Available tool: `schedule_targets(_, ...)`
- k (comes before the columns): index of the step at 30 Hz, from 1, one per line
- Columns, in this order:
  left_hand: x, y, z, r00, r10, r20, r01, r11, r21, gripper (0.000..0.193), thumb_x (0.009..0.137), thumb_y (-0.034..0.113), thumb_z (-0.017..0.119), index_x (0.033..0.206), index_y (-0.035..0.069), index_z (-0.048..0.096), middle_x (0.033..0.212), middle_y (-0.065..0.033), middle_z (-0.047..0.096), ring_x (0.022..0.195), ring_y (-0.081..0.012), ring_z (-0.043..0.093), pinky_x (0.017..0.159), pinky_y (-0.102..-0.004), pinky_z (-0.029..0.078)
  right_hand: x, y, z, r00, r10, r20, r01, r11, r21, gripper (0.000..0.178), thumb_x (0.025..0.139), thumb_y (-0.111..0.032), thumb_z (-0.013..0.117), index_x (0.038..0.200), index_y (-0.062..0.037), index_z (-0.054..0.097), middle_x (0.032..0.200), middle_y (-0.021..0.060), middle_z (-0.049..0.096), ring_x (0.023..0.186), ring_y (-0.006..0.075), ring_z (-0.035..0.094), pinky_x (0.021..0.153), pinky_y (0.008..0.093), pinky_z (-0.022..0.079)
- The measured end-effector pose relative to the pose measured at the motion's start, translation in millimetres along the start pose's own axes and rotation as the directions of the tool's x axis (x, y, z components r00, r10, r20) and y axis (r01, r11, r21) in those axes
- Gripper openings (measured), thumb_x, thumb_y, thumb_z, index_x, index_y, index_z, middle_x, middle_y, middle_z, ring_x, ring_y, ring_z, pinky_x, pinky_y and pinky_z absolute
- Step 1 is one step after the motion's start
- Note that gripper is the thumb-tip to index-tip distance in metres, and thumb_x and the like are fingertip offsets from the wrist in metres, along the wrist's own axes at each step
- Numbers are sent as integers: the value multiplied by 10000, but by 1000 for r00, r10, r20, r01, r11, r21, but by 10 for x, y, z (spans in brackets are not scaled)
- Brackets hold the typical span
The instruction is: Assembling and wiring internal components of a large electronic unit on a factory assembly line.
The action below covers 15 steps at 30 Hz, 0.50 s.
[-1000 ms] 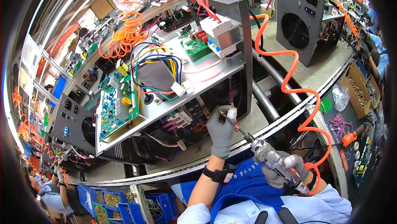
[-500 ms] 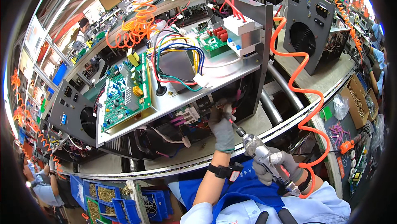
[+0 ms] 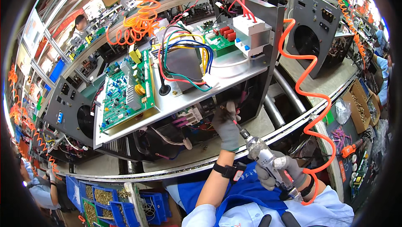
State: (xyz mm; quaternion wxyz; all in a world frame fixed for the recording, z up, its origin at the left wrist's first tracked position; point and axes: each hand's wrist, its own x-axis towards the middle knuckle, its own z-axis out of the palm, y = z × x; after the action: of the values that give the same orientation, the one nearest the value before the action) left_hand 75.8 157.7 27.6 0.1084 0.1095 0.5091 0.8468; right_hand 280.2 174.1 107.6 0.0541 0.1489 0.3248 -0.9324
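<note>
A grey-gloved left hand, my left hand [image 3: 226, 127], reaches to the lower bay of an open metal chassis [image 3: 184, 107]. Its fingers are bent together around the bit end of a pneumatic screwdriver; whatever they pinch is too small to make out. My right hand [image 3: 282, 169], gloved too, is wrapped around the body of the silver pneumatic screwdriver [image 3: 264, 156], whose bit points up and left at the left fingers. An orange coiled air hose [image 3: 312, 97] runs from the tool's rear end. On the chassis's upper plate sit a green circuit board [image 3: 125, 97] and a bundle of coloured wires [image 3: 188, 47].
Chassis with fans stand at the right [image 3: 314, 34] and left [image 3: 75, 109] on the roller line [image 3: 287, 91]. Blue bins [image 3: 104, 197] of small brass-coloured parts stand at lower left. A cardboard box [image 3: 358, 105] of small parts lies at right. Other people work farther off.
The view has shifted slightly. My left fingers have turned a little and drawn closer about the bit end. My right hand keeps its grip on the screwdriver, nearly still.
</note>
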Motion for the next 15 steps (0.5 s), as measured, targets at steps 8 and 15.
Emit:
schedule_targets(8,-62,-81,-59,984,139,114,-146,988,54,317,959,221,507,1142,-36,521,936,-112,638,684,-183,678,539,-253,544,22,-12,-37,1000,-22,17,22,999,23,565,750,-302,632,1176,17,442,781,132,556,564,192,569,497,318,495)
schedule_targets(15,-69,-59,-23,976,195,93,-183,976,-121,367,963,229,499,1154,-85,483,1111,-203,607,844,-286,679,659,-352,610,67,-50,-3,1000,13,12,-13,1000,-12,521,762,-310,634,1132,13,463,781,124,565,569,186,577,499,318,499)
